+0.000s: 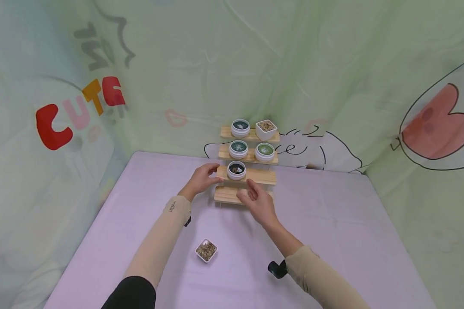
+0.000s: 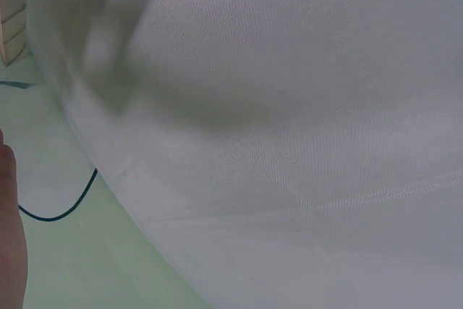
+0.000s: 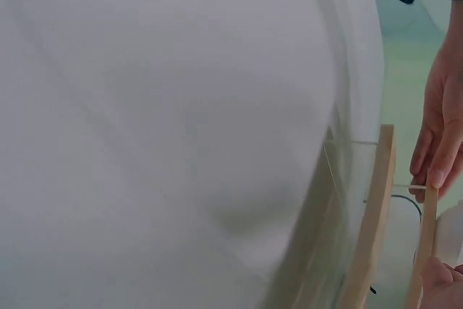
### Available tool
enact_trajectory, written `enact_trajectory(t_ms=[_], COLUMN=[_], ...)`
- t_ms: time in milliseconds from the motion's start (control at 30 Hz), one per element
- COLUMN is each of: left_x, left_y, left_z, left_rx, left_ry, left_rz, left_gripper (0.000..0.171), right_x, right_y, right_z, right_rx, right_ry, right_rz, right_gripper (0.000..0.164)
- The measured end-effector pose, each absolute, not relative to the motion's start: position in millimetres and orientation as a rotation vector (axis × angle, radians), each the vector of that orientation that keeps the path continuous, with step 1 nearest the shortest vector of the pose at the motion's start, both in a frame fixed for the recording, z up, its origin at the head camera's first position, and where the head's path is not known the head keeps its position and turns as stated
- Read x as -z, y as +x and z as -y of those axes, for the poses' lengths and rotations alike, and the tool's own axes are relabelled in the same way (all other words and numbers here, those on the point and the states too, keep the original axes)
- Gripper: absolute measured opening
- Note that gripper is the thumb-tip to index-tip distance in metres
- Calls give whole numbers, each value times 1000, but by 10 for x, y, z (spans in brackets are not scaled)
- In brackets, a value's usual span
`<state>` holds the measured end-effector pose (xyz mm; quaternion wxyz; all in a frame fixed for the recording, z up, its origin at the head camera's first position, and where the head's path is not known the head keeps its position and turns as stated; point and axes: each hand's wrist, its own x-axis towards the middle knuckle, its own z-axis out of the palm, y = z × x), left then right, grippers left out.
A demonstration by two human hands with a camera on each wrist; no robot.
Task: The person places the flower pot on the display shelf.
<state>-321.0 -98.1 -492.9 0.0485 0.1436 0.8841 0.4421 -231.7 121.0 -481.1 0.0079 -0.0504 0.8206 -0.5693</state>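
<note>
A tiered wooden display stand (image 1: 261, 176) rises in steps at the back of the table. My left hand (image 1: 201, 178) grips the left end of its second-lowest board, with the thumb at the front edge. On that board sits a round white jar (image 1: 236, 170) with dark contents, just right of the left fingertips. My right hand (image 1: 260, 204) is in front of the same board, fingers loosely bent and nothing visible in them. In the right wrist view, the right fingertips (image 3: 438, 280) are at the board's edge near the white jar.
Upper boards bear more round jars, among them a green-filled jar (image 1: 264, 151), and a square white pot (image 1: 266, 129) of gravel. Nearer me, another square pot (image 1: 206, 250) of pebbles stands on the pale tablecloth (image 1: 332, 240). Printed fabric (image 1: 201, 64) hangs behind.
</note>
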Motion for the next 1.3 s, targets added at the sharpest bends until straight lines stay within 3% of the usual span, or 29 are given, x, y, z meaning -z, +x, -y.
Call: enact_trajectory(t_ms=[700, 1300], left_x=[4908, 4920], left_y=[-3180, -3195], left_z=[983, 990], left_rx=[-1368, -1346], left_ry=[433, 432], left_rz=[-2684, -2685], left_gripper=[64, 64], right_x=[5131, 5442], right_y=[-1664, -1243], right_z=[-1104, -999], right_rx=[1756, 1602], right_ry=[-348, -678], right_rz=[-2395, -2291], right_gripper=[63, 67])
